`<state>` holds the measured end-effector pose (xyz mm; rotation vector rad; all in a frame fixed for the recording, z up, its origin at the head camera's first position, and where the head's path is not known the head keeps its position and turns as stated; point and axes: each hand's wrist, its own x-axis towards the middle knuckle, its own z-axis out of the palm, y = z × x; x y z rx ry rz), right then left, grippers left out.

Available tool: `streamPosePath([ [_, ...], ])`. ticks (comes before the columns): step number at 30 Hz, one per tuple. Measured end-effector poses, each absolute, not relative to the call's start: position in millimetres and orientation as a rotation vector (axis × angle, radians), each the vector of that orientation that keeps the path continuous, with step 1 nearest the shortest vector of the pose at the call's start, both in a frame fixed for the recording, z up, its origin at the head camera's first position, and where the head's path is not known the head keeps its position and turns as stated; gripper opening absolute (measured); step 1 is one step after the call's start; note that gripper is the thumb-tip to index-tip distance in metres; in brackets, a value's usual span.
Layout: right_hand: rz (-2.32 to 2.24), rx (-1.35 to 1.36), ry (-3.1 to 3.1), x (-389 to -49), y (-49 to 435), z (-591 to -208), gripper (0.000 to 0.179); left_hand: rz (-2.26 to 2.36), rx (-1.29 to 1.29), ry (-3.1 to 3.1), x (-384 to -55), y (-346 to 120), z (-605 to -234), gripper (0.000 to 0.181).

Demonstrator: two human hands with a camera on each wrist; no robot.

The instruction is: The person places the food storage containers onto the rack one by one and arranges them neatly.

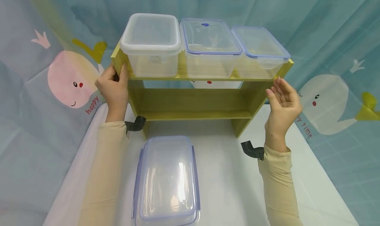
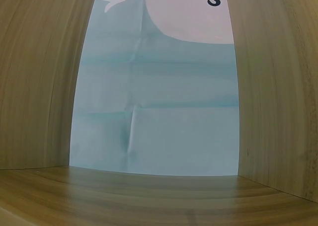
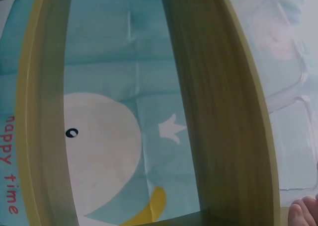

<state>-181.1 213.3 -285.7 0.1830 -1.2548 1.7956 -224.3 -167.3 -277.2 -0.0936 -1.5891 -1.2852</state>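
A wooden shelf [image 1: 193, 102] stands upright on the white table. Three clear plastic containers sit in a row on its top board: a tall one with a whitish lid [image 1: 151, 31], a middle one with a blue-rimmed lid [image 1: 210, 38] and a right one, also blue-rimmed [image 1: 259, 43]. My left hand [image 1: 114, 87] grips the upper left side panel, its fingers curled. At the upper right corner, my right hand [image 1: 283, 100] is raised with loosely bent fingers, fingertips by the board's edge; contact is unclear. Bare shelf boards [image 2: 149, 196] fill the left wrist view, where no hand shows.
A flat clear container with a blue-clipped lid [image 1: 169, 176] lies on the table in front of the shelf, left of centre. Behind and beside the table [image 1: 219, 186] hangs a blue curtain [image 1: 207, 1] with printed whales.
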Motion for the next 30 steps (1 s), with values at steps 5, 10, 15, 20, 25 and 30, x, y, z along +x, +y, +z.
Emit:
streamPosePath([
  [5,1.84,0.205,-1.234,-169,209,-288,0.033,-1.281,-0.098,-1.582,-224,-167,-278,0.031],
  [10,1.857,0.231,-1.243,-156,200,-293,0.035,-1.303,-0.078,-1.576,-223,-169,-275,0.029],
  [15,1.85,0.285,-1.236,-142,190,-297,0.034,-1.331,-0.063,-1.567,-221,-170,-273,0.026],
  [20,1.874,0.344,-1.201,-128,183,-300,0.034,-1.333,-0.057,-1.572,-221,-170,-273,0.028],
  [25,1.904,0.374,-1.2,-117,177,-306,0.035,-1.331,-0.058,-1.568,-222,-171,-273,0.025],
  [30,1.913,0.376,-1.239,-110,173,-311,0.035,-1.348,-0.05,-1.567,-222,-171,-273,0.02],
])
